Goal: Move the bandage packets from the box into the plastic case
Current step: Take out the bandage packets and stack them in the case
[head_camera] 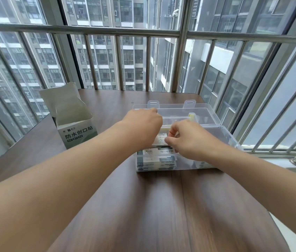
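Note:
A clear plastic case (223,137) stands open on the brown table, its lid (205,110) folded back toward the window. Several white and dark bandage packets (154,159) are stacked in its left half, seen through the front wall. Both hands reach into the case from above. My left hand (143,124) is curled over the left side with its fingers hidden below. With thumb and fingers, my right hand (185,137) pinches a white packet (161,140) at the top of the stack. The grey-white bandage box (74,124) stands open, left of the case.
The wooden table (161,206) ends at a glass window with metal railing bars (120,62) just behind the case. A small yellowish item (191,116) lies in the lid area. The table's right edge runs close to the case.

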`<state>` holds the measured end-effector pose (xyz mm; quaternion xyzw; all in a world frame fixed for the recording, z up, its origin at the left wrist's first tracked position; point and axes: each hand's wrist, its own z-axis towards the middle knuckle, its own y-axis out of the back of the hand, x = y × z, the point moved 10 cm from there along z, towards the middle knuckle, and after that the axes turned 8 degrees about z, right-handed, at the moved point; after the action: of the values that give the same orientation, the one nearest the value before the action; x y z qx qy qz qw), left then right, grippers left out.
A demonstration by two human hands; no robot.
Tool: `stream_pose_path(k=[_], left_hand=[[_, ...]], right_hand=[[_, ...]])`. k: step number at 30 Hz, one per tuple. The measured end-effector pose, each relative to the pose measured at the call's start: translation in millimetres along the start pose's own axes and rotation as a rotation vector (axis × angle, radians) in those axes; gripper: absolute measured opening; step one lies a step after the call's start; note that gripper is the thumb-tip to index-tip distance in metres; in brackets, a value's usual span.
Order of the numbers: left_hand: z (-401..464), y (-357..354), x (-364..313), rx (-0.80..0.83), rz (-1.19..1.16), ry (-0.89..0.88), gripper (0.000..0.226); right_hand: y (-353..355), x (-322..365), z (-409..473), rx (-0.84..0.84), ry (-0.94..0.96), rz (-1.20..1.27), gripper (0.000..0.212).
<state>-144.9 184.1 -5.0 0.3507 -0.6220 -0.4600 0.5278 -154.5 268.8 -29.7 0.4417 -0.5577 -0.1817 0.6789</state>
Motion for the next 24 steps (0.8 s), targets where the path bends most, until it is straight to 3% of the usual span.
stream_pose_path(k=[4,9,16,19,24], left_hand=[[3,2,1,0.016,-0.041,0.055,0.039],[5,0,3,0.032,-0.030,0.064,0.038],[5,-4,3,0.073,-0.108,-0.009,0.041],[5,-7,5,0.053,-0.120,-0.035,0.031],[3,-6,8,-0.001,-0.123,-0.051,0.012]], right_hand=[[-3,6,-3,0.067,0.032,-0.100,0.016],[-10,9,-6,0.197,0.078,-0.086,0.039],[-8,7,-8,0.208,0.087,-0.040,0.019],[-5,10,-8,0.204,0.066,-0.031,0.007],[-9,22,-12,0.290,0.084,-0.246,0.020]])
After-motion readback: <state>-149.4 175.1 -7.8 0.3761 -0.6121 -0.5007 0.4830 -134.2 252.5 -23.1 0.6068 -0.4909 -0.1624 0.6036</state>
